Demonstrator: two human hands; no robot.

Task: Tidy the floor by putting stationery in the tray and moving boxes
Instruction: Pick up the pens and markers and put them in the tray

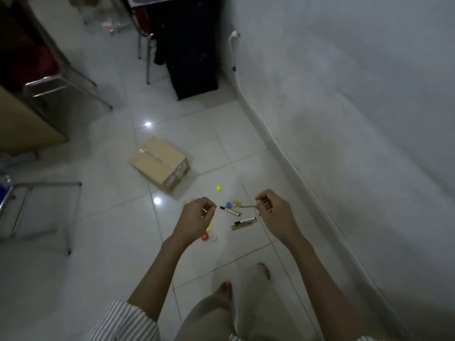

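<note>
- A thin pencil-like stick appears to be pinched at one end by the curled fingertips of the right grip. Its free end is pointed toward the left grip.
- The left grip is seen with fingers curled in toward the thumb; whether anything small is held there cannot be told.
- Both grips are held out ahead of the body on nearly straight forearms, backs upward, well above the floor.
- In the gap between the grips, a white marker is seen nearer the left grip. A second marker lies against a bundle of pencils nearer the right grip.
- A red ring and a white ring lie bodyward of the left grip, beside its wrist.
- A taped cardboard box is found beyond the left grip, well apart from it.
- No tray is in view.
- The markers and pencils are judged light, stiff and round, so rolling on the glossy tile is to be expected. A pinch at mid-barrel is advised.
- The rings are judged small and flat, and are best taken by the rim.
- The box is judged rigid and possibly weighty. Both grips should be set on opposite sides, low down.
</note>
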